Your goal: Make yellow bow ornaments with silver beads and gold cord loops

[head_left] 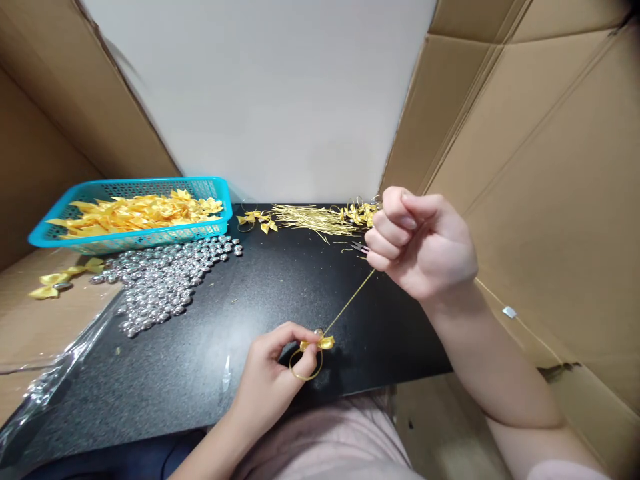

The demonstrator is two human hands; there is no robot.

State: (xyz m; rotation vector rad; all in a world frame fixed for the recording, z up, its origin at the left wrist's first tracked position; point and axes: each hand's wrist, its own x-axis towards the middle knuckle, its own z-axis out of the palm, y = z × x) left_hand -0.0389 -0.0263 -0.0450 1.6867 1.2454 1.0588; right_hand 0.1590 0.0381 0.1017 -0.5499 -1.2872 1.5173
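My left hand (273, 373) pinches a small yellow ribbon bow (318, 343) near the table's front edge, with a loop of gold cord hanging round one finger. A taut gold cord (350, 303) runs from the bow up and right to my right hand (420, 243). That hand is a raised fist closed on the cord's end, and a small dark metal tip pokes out beside its fingers.
A turquoise basket (125, 237) of yellow ribbon bows stands at the back left. Several silver beads (165, 280) lie spread in front of it. Cut gold cords (315, 219) and finished bows lie at the back of the black table (240, 313). Cardboard walls (540, 167) enclose both sides.
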